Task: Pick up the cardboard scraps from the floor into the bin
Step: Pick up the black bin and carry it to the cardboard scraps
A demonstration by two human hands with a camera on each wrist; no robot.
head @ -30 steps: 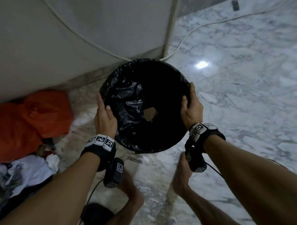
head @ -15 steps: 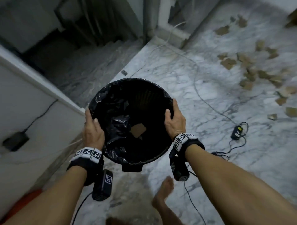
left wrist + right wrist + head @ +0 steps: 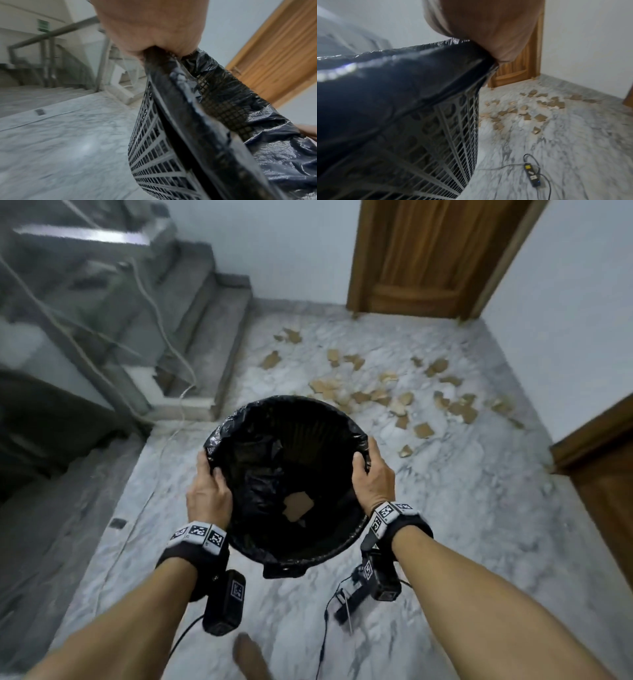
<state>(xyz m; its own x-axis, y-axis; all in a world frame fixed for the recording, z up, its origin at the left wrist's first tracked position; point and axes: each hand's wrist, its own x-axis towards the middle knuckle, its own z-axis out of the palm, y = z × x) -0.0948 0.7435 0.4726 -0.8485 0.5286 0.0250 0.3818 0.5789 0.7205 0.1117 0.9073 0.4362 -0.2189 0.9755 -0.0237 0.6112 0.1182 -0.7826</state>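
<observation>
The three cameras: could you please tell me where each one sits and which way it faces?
Head: worn on the head, looking down at the bin, both forearms and a foot showing.
Left wrist: along the left hand gripping the rim, towards stairs.
Right wrist: along the right hand, towards cardboard scraps.
All share the bin.
</observation>
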